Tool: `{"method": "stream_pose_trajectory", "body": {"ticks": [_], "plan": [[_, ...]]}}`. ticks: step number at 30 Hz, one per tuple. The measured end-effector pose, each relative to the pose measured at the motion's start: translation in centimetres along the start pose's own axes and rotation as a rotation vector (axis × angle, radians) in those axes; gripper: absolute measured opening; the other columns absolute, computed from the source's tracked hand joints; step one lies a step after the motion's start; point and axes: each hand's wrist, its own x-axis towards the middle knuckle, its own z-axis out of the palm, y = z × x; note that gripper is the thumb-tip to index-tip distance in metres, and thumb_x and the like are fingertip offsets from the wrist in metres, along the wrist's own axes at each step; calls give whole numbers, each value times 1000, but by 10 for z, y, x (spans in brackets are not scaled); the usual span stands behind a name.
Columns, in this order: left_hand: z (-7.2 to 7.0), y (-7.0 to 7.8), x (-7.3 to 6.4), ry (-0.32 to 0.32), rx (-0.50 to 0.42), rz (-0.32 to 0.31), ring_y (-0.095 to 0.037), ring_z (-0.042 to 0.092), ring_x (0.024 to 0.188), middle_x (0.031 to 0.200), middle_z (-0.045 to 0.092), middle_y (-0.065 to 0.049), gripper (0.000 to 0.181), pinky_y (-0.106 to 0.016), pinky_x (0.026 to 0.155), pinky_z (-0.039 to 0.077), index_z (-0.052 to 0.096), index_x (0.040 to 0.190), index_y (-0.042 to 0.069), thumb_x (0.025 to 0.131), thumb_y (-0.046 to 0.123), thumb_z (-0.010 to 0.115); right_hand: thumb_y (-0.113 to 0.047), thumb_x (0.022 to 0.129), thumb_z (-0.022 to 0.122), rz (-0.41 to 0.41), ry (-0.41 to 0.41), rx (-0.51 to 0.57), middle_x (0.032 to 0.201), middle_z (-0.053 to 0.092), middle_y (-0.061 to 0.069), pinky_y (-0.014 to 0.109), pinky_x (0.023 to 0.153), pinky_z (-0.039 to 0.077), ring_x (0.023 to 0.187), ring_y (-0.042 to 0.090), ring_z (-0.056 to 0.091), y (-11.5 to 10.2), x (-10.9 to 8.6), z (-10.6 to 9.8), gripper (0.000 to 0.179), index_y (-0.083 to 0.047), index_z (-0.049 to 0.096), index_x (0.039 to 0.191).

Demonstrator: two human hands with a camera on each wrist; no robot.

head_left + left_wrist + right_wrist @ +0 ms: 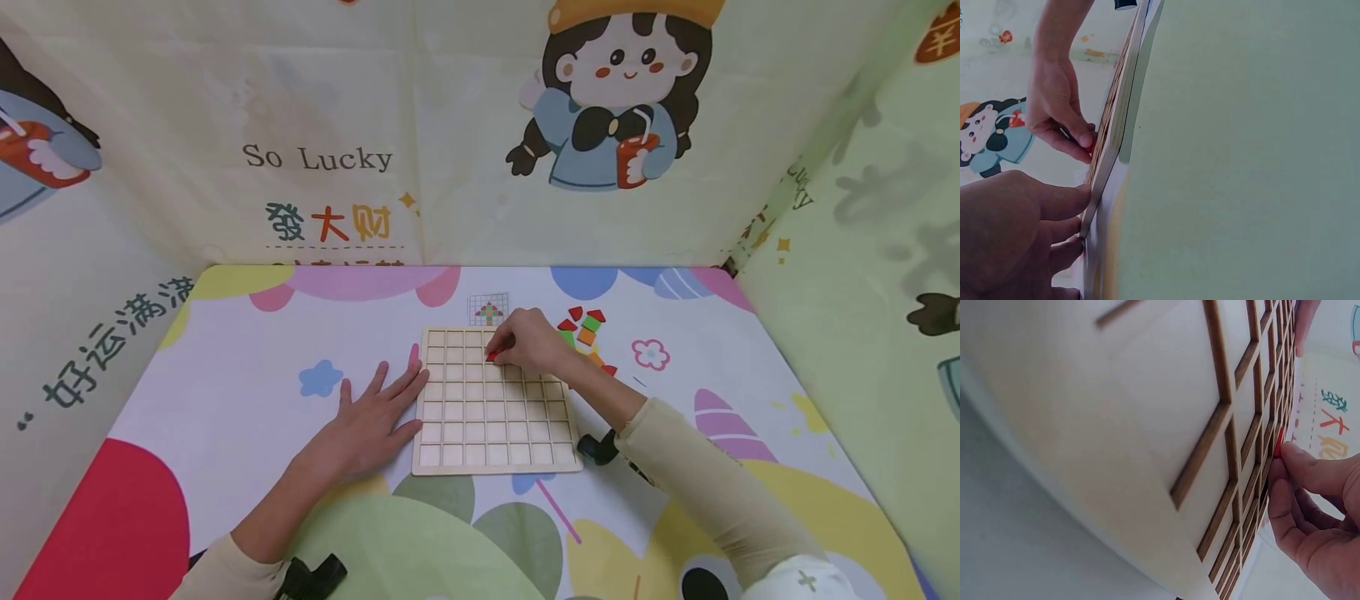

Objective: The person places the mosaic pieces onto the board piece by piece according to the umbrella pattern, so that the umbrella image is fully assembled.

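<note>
A light wooden grid board [475,432] with square cells lies flat on the patterned tabletop. My right hand [531,343] is over the board's far rows and pinches a small red piece [491,357] between thumb and fingertips. In the right wrist view this red piece [1279,444] is right at the raised grid strips, partly hidden by the thumb. My left hand [378,429] lies with fingers spread, fingertips touching the board's left edge. The left wrist view shows the left thumb and fingers [1066,201] against that edge.
Loose red, green and orange pieces [587,336] lie just beyond the board's right far corner, partly behind my right wrist. A small printed grid card [488,309] with a coloured pattern lies behind the board. Cartoon-printed cloth walls [480,217] stand around the table.
</note>
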Motion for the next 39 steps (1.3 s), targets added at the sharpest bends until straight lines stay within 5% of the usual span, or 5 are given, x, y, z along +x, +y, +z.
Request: {"method": "stream_pose_trajectory", "body": {"ticks": [28,39], "plan": [[2,0,1,-2,-10,6,-45,12,161,175,22,2,69,-85,113,8,27,167,21,106,38,55,-6,91,77,-15,-27,9,89,80,-1,29,80,59,83,11,72,0,-3,-8,12,-11,84,100],[3,-2,1,6,0,9,-45,12,160,175,23,2,69,-85,113,8,26,167,22,106,38,55,-12,91,80,67,72,34,97,79,2,33,79,61,87,18,73,8,-21,-30,16,-11,83,107]]}}
